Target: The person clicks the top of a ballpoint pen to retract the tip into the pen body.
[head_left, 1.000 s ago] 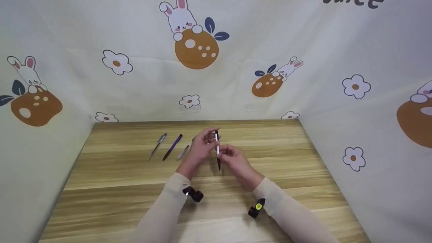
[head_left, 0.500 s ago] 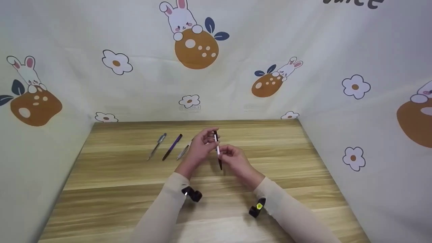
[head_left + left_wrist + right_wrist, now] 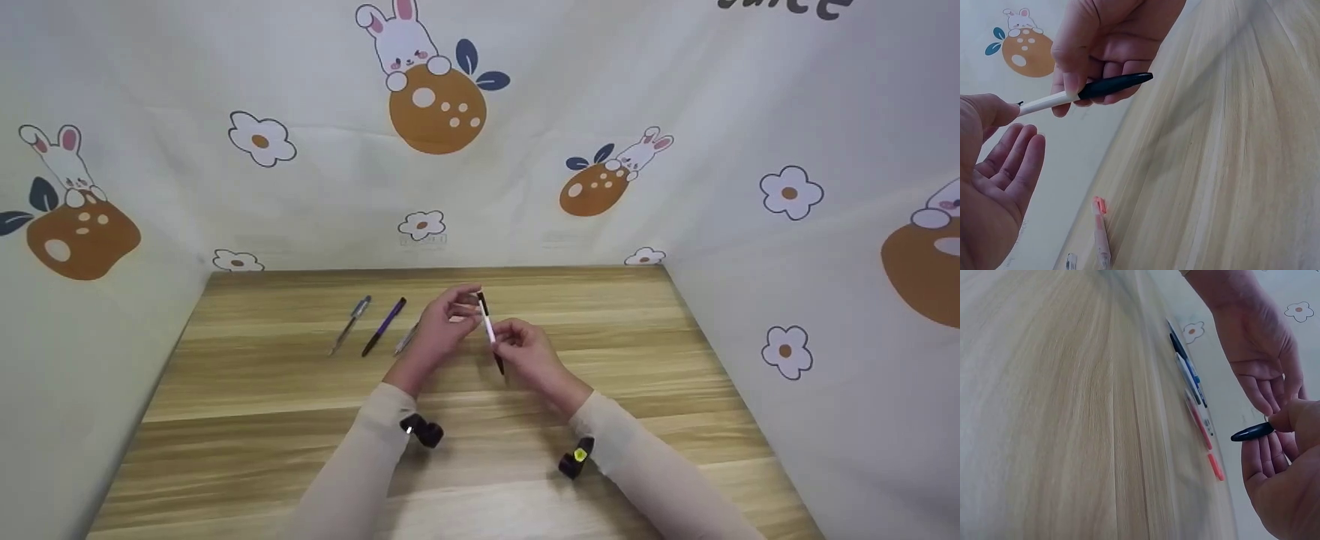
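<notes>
A white pen with black ends point(image 3: 487, 324) is held slanted above the table, its tip end toward the person. My right hand point(image 3: 534, 364) pinches its lower part between thumb and fingers; in the left wrist view the black end point(image 3: 1114, 85) sticks out past the right thumb. At the pen's upper end is my left hand point(image 3: 439, 334), its index fingertip close to the top and its thumb beside the barrel. Several left fingers point(image 3: 1024, 163) stretch out loosely. In the right wrist view only the pen's dark end point(image 3: 1252, 432) shows beyond the right thumb.
On the wooden table point(image 3: 300, 427), left of the hands, lie a clear pen with a blue top point(image 3: 351, 324), a purple pen point(image 3: 384, 327) and a greyish pen point(image 3: 406, 341). A clear pen with red parts point(image 3: 1100, 236) shows in the wrist views. Patterned cloth walls surround the table.
The pen has tilted, its lower end swinging right. My right hand has shifted slightly right, while my left has drawn slightly left, its thumb coming away from the barrel.
</notes>
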`<state>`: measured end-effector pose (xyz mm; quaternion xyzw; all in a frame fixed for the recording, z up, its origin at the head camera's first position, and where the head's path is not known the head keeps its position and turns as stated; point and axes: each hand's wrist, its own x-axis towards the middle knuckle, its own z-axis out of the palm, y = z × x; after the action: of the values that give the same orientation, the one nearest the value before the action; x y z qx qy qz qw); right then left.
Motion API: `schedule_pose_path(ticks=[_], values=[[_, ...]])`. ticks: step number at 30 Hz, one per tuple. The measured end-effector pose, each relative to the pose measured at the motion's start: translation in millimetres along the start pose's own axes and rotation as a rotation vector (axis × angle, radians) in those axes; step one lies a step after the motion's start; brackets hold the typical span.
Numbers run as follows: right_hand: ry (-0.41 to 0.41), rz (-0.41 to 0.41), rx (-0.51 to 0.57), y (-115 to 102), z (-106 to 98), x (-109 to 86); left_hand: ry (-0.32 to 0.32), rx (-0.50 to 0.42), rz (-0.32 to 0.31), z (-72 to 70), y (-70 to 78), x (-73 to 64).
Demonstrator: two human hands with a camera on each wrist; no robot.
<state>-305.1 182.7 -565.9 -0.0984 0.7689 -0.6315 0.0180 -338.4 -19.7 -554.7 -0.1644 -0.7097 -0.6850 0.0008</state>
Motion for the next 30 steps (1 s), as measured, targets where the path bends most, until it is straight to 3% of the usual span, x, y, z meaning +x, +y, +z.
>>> schedule_pose_path(ticks=[5, 16, 25, 30], values=[[-0.014, -0.018, -0.056, 0, -6, 1.1, 0.005, 0.08, -0.013, -5.9, -1.1, -1.7], [-0.019, -0.092, -0.161, 9, -24, 6.5, 0.059, 0.146, -0.059, -17.8, -3.2, -7.1], [-0.005, -0.133, -0.255, 13, -43, 8.6, 0.074, 0.117, -0.079, -27.2, -4.3, -11.6], [0.001, -0.137, -0.297, 17, -52, 12.3, 0.083, 0.168, -0.099, -33.9, -4.4, -12.3]])
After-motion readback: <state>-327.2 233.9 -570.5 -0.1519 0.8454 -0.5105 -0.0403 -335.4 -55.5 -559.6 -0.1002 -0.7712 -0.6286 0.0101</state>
